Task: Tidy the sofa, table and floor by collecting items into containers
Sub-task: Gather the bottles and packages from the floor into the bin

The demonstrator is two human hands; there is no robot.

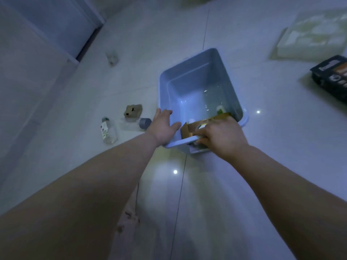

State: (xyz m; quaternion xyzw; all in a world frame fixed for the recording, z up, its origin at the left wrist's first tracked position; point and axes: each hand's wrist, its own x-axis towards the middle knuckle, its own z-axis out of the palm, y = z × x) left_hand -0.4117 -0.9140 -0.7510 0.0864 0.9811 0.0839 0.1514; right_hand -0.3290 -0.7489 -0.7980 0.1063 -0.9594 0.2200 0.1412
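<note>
Forearms stretch forward over the glossy tiled floor (206, 194) to a pale blue plastic bin (221, 72) standing on it just ahead. The right hand (223, 136) grips the bin's near rim, its fingers (200, 141) curled under the lip and its thumb lying on top. The left hand (163, 126) rests on the near left corner with its fingers fairly straight and spread, holding nothing, its thumb reaching over the rim. The bin is rectangular with rounded corners, smooth walls and a shiny base. At its near end lie a brown cardboard piece (206, 121) and a small bottle (220, 109) with a green label. Left of the bin, on the tiles, are a clear bottle (108, 132) with a white label, a grey-capped bottle (138, 123) on its side and a crumpled brown lump (133, 110). Farther right lie a black packet (332, 77) and, beyond it, a pale box (315, 38), too blurred to read.
</note>
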